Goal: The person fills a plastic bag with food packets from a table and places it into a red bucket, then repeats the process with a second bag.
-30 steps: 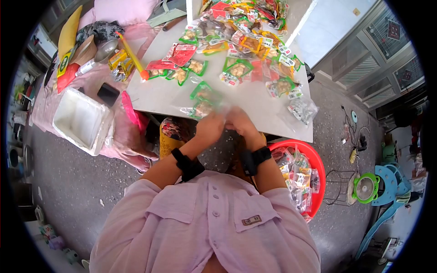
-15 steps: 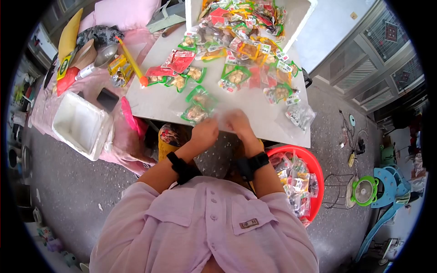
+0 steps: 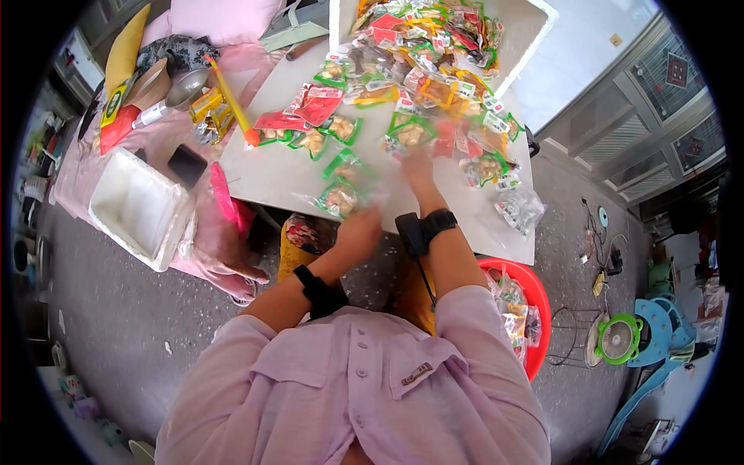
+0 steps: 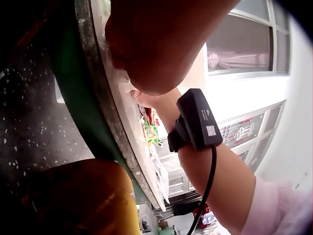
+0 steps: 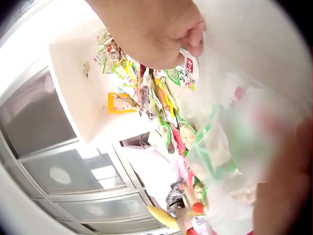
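In the head view, my right hand (image 3: 418,172) reaches over the white table. The right wrist view shows its thumb and curled fingers pinching the label end of a snack packet (image 5: 190,73) with green trim. My left hand (image 3: 360,235), blurred, stays at the table's front edge. It grips the edge of a clear plastic bag (image 5: 254,134), a hazy film right at its fingers. Two green-trimmed packets (image 3: 339,200) of pale food lie just beyond this hand. In the left wrist view, the left hand (image 4: 151,49) is dark and its fingertips are hidden.
Many snack packets (image 3: 380,58) spill from a white foam box (image 3: 535,31) at the back. Red packets (image 3: 318,105) lie left; clear plastic bags (image 3: 519,209) lie right. A red tub (image 3: 536,310) of filled bags stands below the right edge. Another foam box (image 3: 128,209) sits at left.
My right hand has left the left hand's side and moved forward to a green-trimmed packet, which it now pinches. The left hand has stayed near the front edge.
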Demonstrator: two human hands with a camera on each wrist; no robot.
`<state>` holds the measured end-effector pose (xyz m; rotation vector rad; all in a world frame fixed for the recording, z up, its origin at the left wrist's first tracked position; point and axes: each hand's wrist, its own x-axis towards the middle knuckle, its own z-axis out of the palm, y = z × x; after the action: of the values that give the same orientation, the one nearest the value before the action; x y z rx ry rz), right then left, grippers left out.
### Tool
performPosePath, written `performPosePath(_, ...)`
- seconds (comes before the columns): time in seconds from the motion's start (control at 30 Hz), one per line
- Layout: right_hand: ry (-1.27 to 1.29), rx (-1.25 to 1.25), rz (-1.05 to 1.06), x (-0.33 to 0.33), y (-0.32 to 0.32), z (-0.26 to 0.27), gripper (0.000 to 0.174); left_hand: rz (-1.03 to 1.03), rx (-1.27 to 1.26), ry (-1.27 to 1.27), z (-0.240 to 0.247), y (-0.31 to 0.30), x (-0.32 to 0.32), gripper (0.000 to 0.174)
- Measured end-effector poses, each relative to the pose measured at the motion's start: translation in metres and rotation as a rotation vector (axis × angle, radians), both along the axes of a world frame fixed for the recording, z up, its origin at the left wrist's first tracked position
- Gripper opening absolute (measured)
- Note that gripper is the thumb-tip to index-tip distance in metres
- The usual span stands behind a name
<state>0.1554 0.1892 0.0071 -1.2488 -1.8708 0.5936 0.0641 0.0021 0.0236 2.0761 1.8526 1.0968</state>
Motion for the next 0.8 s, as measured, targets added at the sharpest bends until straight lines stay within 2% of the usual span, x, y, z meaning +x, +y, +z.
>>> performPosePath(0.1,-0.145,-0.012,-0.032,-0.001,0.018,-0.023,0.022,0.056,-0.032,0.011,0.006,-0.004,0.001,0.01)
performPosePath(0.2,-0.146,-0.04,-0.071,-0.002,0.027,-0.035,0.022,0.034,0.156,0.221,0.013,-0.008,-0.003,0.025)
performPosePath(0.3,-0.172,-0.004,-0.005,-0.002,0.031,-0.042,0.031,0.097,0.144,0.334,0.026,-0.007,-0.003,0.039)
performPosePath(0.4,-0.272,0.021,0.003,-0.003,0.036,-0.051,0.04,0.27,0.124,0.39,0.021,-0.002,-0.015,0.041)
performPosePath(0.47,-0.221,-0.059,-0.043,-0.004,0.031,-0.042,0.044,0.303,0.099,0.377,0.012,0.003,-0.023,0.038)
performPosePath(0.53,-0.067,-0.093,-0.09,-0.008,0.024,-0.036,0.036,0.311,0.1,0.361,0.005,0.006,-0.028,0.035)
performPosePath(0.6,0.125,-0.038,-0.121,-0.011,0.019,-0.034,0.019,0.295,0.121,0.337,0.001,0.008,-0.03,0.031)
performPosePath(0.67,-0.098,0.097,-0.052,-0.009,0.033,-0.058,0.019,0.286,0.155,0.308,0.001,0.008,-0.028,0.028)
performPosePath(0.73,-0.233,0.084,0.028,-0.008,0.034,-0.051,0.019,0.283,0.17,0.291,0.002,0.007,-0.027,0.025)
performPosePath(0.8,-0.186,-0.117,0.084,-0.007,0.029,-0.032,0.02,0.283,0.164,0.289,0.005,0.005,-0.028,0.023)
